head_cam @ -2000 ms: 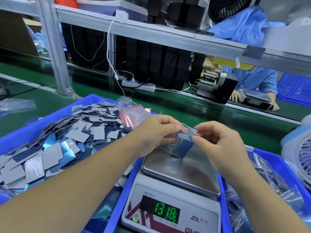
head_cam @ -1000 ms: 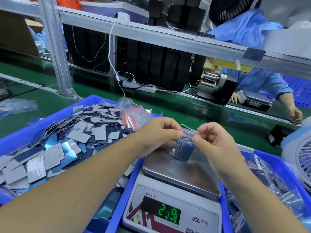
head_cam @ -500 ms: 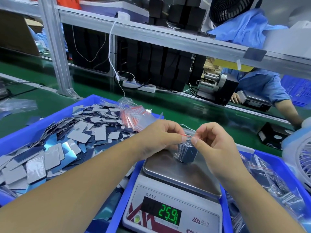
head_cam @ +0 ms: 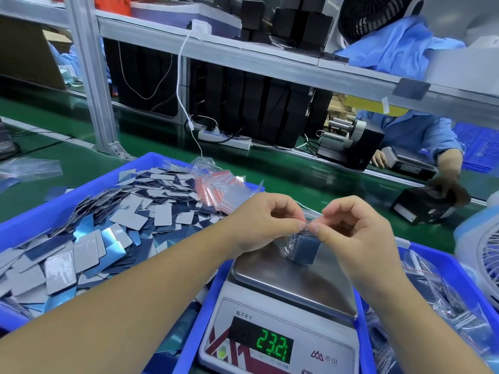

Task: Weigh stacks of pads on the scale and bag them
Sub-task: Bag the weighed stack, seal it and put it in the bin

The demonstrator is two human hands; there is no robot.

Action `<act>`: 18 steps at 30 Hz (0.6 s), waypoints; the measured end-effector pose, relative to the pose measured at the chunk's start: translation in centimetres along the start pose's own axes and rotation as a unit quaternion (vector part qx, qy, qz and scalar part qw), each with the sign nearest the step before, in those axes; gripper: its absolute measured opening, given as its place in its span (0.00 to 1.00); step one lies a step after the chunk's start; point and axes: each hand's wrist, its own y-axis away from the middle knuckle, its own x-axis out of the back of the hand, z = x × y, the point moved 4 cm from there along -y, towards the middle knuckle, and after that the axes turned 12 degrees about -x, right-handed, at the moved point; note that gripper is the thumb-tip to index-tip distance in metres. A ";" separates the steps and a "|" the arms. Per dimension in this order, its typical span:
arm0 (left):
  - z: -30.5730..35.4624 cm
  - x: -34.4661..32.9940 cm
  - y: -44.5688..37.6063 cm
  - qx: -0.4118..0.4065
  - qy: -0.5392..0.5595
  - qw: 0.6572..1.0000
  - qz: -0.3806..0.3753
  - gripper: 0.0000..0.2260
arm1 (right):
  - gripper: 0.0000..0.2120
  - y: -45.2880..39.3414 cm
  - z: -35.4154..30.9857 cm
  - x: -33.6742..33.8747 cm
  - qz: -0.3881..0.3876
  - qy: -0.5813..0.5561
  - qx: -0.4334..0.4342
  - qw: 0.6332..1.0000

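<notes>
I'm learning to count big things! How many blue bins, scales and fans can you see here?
Blue bins: 2, one with loose pads, one with filled bags
Scales: 2, the near one and one by the other worker
Fans: 2, black on the shelf, white at right
Total: 6

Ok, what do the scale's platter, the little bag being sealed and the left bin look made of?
Square grey scale platter: likely brushed stainless steel, given its dull sheen and soft reflections. Small clear zip bag pinched by both hands: thin transparent plastic film, crinkled and glossy, with a red seal line. Big blue bin: apparently moulded rigid plastic, uniform colour, smooth rim.
</notes>
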 end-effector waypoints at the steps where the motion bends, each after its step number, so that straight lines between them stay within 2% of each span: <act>1: 0.1 0.0 0.0 -0.001 -0.008 1.000 0.000 0.08 | 0.19 0.0 0.1 0.0 -0.009 -0.004 -0.004 1.000; 6: 0.3 0.2 0.0 -0.025 -0.068 0.997 -0.008 0.06 | 0.16 -0.2 0.4 -0.2 -0.048 -0.004 -0.021 0.999; 13: 1.1 -0.3 0.3 -0.103 -0.149 0.982 -0.050 0.05 | 0.10 0.1 0.1 -0.3 -0.036 0.015 -0.010 0.999; 18: 1.2 0.2 0.2 -0.106 -0.142 0.983 -0.046 0.09 | 0.13 0.2 0.1 -0.3 -0.041 0.009 -0.011 0.999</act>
